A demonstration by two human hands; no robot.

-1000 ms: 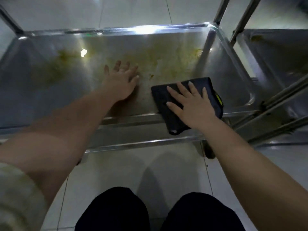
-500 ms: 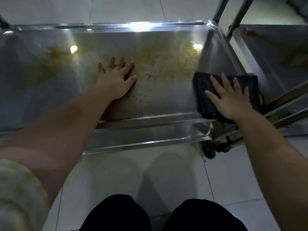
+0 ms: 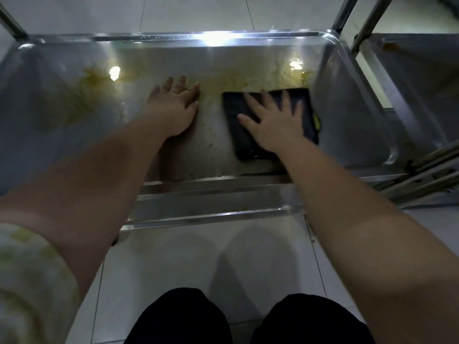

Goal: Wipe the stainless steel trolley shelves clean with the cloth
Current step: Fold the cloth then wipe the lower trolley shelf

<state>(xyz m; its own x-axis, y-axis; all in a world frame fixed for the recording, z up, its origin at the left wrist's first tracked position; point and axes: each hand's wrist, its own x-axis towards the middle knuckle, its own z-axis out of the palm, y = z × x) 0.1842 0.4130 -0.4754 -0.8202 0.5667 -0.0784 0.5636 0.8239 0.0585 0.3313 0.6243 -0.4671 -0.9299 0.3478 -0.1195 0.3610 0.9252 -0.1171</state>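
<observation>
While the right hand [image 3: 275, 122] presses flat on the dark cloth [image 3: 242, 142], grip apart with fingers spread, the cloth lies on the trolley shelf [image 3: 213, 130] near its right wall. Left hand [image 3: 173, 108] rests palm-down beside it, grip likewise apart. Yellowish residue [image 3: 236, 79] lies beyond both hands.

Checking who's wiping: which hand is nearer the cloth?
Right. The right hand presses flat on the cloth; the left hand rests on the shelf beside it, apart.
</observation>
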